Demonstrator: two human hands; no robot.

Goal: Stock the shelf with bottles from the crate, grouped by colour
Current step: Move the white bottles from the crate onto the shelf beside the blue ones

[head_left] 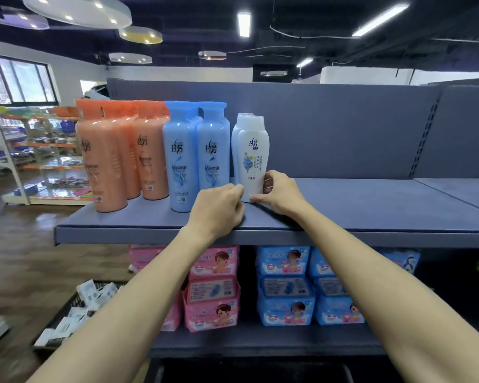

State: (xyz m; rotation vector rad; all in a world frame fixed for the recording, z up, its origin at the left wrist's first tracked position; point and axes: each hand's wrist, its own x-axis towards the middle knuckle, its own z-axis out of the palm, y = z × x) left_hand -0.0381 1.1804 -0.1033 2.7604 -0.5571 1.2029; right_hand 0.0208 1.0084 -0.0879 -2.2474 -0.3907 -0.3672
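We face a blue-grey shop shelf (371, 205) at chest height. On it stand three colour groups, left to right: orange shampoo bottles (108, 161), blue shampoo bottles (197, 156), then white bottles (250, 158) in a short row running back. Both our hands grasp the base of the front white bottle (253, 161): the left hand (219, 208) pinches its lower left edge, the right hand (280, 190) curls round its lower right side. The bottle stands upright, near the shelf's front edge. Sorting looks well advanced. Down at lower left, a dark crate (67, 310) appears to hold more white items, so stocking seems unfinished. Most of the shelf to the right is bare.
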